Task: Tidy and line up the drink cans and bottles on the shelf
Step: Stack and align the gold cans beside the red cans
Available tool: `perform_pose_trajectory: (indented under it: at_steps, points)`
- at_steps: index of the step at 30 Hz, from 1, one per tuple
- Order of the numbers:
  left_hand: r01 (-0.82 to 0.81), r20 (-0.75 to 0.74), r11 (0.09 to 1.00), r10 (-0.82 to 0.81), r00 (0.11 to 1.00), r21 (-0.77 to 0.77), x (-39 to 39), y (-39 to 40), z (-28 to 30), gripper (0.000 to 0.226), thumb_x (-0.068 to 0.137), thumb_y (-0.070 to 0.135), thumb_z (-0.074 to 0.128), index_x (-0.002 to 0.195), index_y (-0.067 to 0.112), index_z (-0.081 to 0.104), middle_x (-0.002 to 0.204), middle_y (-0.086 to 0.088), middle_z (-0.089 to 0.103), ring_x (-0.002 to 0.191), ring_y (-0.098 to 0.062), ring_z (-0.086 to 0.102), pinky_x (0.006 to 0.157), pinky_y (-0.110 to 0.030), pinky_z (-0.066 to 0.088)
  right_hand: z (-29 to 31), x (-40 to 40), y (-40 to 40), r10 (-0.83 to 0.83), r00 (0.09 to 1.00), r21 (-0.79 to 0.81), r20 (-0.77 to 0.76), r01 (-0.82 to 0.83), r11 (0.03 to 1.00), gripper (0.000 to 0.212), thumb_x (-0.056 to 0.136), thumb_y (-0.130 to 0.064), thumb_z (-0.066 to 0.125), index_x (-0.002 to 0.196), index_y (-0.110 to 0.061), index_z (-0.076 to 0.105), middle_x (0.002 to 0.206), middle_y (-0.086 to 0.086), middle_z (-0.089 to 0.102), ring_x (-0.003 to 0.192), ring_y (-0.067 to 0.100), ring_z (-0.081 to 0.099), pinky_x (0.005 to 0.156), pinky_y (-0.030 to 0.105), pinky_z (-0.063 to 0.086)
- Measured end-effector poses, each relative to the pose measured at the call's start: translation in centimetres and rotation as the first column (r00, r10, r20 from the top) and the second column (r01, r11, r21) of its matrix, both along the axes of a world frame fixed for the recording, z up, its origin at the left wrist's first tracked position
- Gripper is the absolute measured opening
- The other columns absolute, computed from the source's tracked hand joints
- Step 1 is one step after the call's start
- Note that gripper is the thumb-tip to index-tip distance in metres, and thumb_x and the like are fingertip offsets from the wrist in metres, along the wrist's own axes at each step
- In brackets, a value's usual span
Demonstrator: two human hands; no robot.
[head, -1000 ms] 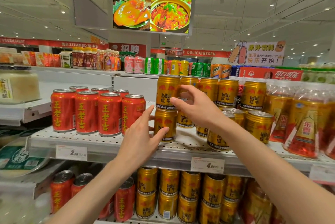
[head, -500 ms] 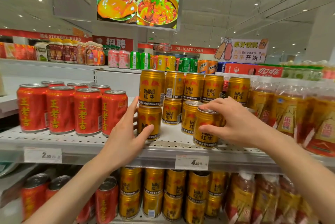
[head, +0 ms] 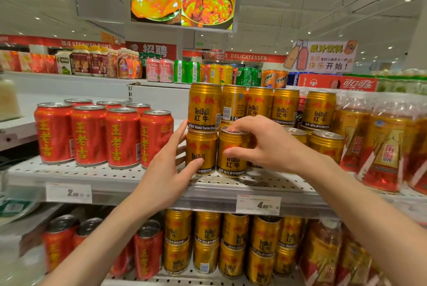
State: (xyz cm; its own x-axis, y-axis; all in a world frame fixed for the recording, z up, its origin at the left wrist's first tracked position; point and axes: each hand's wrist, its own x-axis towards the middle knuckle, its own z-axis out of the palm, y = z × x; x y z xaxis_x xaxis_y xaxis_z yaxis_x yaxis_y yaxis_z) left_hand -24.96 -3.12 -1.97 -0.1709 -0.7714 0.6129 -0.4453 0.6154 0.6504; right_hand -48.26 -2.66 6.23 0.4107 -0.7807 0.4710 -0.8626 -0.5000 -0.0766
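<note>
Setting: a supermarket drinks aisle, seen from above two bare forearms reaching toward a white perforated shelf (head: 115, 178).
Right hand: the right hand (head: 272, 147) grips a gold can (head: 232, 160) at the shelf's front edge, fingers curled over its lid and thumb pressed on its label side.
Gold can: it stands upright on the shelf, just beside and touching the lower can of a two-high stack.
Left hand: the left hand (head: 171, 170) cups the stack's lower can (head: 199, 147), fingers straight and close together along its left side, thumb laid on its front.
Stack: the top can (head: 204, 106) sits squarely on the lower one, its label facing out.
Behind: a back row of gold cans (head: 272, 105) stands two high, with single gold cans (head: 325, 144) to the right of the gripping hand.
Left of the stack: red cans (head: 104, 135) stand in two neat rows, near the left hand but apart from it.
Far right: wrapped bottle packs (head: 379, 142) fill the shelf end.
Shelf edge: price tags (head: 258, 204) hang on the front rail.
Below: more gold and red cans line the lower shelf (head: 184, 278).
</note>
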Motion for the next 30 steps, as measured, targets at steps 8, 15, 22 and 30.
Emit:
perform_pose_trajectory:
  at_steps: [8, 15, 22, 30]
  points:
    - [-0.008, -0.012, 1.0, 0.008, 1.0, 0.004, -0.3, 0.0, 0.0, 0.086, 0.091, 0.028, 0.069, 0.156, 0.045, 0.016, 0.138, 0.035, 0.04, 0.131, -0.002, 0.051, 0.109, -0.04, 0.048, 0.3, -0.4, 0.1, -0.003, 0.999, -0.008, -0.045, 0.003, 1.0, 0.052, 0.093, -0.051, 0.062, 0.141, -0.031, 0.058, 0.146, -0.012, 0.054, 0.133, 0.007, 0.048, 0.107, 0.027, 0.038]
    - [-0.066, 0.041, 0.998, 0.066, 0.997, -0.01, -0.9, 0.7, 0.2, 0.09, 0.09, 0.034, 0.07, 0.158, 0.036, 0.012, 0.151, 0.017, 0.04, 0.133, -0.004, 0.048, 0.111, -0.041, 0.045, 0.2, -1.1, 0.4, 0.038, 0.999, 0.012, -0.022, -0.038, 0.999, 0.049, 0.099, -0.049, 0.055, 0.145, -0.033, 0.053, 0.15, -0.012, 0.052, 0.138, 0.007, 0.046, 0.115, 0.036, 0.04]
    - [-0.052, 0.125, 0.997, 0.045, 0.991, 0.053, -1.8, 0.2, 1.9, 0.127, 0.074, 0.058, 0.078, 0.156, 0.037, -0.017, 0.152, 0.022, 0.034, 0.132, -0.004, 0.044, 0.113, -0.033, 0.037, 1.6, -4.8, -0.1, -0.139, 0.99, -0.051, -0.032, 0.137, 0.989, 0.039, 0.102, -0.04, 0.053, 0.138, -0.027, 0.057, 0.141, -0.006, 0.056, 0.129, 0.012, 0.052, 0.11, 0.036, 0.045]
    - [-0.087, -0.035, 0.995, 0.089, 0.995, 0.055, -3.5, -1.0, 1.2, 0.14, 0.053, 0.074, 0.083, 0.152, 0.05, -0.013, 0.159, 0.014, 0.034, 0.141, -0.013, 0.044, 0.114, -0.052, 0.04, 0.0, -5.4, -1.2, -0.154, 0.987, 0.01, -0.034, 0.155, 0.988, 0.043, 0.092, -0.054, 0.063, 0.125, -0.026, 0.058, 0.132, -0.006, 0.058, 0.113, 0.015, 0.059, 0.095, 0.029, 0.051]
